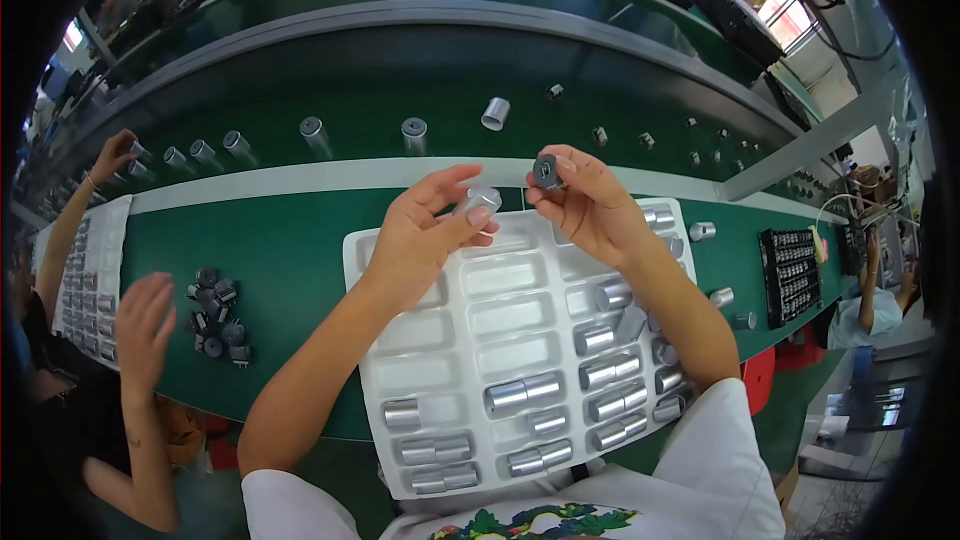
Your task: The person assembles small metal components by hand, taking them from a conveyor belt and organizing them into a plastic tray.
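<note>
The left hand's [430, 225] thumb and bent fingers were closed around a short silver can [482, 200], with the index finger reaching past its far side. Just to the right and a little farther from the body, the right hand [590, 202] pinched a dark grey plug [546, 172] between thumb and fingertips; the can and plug were near each other but apart. The smooth can could slip if the thumb's hold loosened, and the plug, gripped only at its edge, could tip or drop if the pinch rolled; either would probably fall onto what lay beneath. The can's long axis seemed to slant sideways, its far end rising toward the right hand, though which end was open could not be told. The plug's marked flat face was turned up and slightly left. Below the fingers and nearer the body lay a white tray [515, 316], with silver cans lying on their sides in its nearer and right-hand pockets. Left of the fingers was a pile of dark parts [215, 318], with a co-worker's raised hand [146, 325] beyond it. Past the fingertips, more cans stood along a green shelf [445, 90].
</note>
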Demonstrator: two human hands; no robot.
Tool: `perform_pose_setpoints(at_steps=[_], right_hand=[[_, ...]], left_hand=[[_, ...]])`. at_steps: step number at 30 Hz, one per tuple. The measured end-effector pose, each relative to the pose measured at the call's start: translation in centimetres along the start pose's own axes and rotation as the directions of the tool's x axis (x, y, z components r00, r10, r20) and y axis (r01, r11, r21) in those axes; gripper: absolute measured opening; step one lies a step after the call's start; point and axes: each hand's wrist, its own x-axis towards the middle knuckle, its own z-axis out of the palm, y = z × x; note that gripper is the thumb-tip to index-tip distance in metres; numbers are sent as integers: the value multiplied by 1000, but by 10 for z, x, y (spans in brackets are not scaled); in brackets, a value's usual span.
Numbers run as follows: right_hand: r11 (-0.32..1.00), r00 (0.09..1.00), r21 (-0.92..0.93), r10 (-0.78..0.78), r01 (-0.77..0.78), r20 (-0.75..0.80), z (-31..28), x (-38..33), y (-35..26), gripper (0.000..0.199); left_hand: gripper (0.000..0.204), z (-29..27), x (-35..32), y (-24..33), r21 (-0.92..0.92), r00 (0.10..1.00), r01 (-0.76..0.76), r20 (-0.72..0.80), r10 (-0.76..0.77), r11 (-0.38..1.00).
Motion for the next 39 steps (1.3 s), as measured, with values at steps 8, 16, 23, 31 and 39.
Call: perform_pose_setpoints(at_steps=[8, 16, 23, 31, 39], right_hand=[[885, 969, -423, -242, 198, -54, 16, -9, 5, 41], [639, 908, -686, -411, 349, 79, 20, -9, 7, 42], [798, 957, -537, -280, 275, 75, 29, -12, 21, 47], [450, 939, -841, -293, 301, 180, 30, -11, 18, 42], [169, 843, -868, -380, 467, 380, 30, -8, 19, 35]], left_hand=[[44, -2, -4, -10, 128, 995, -91, 49, 86, 988], [45, 5, -10, -14, 241, 985, -154, 110, 131, 958], [45, 3, -7, -14, 204, 990, -129, 87, 113, 970], [43, -2, -8, -12, 181, 985, -113, 147, 86, 977], [44, 1, -5, -14, -54, 984, 31, 178, -21, 998]])
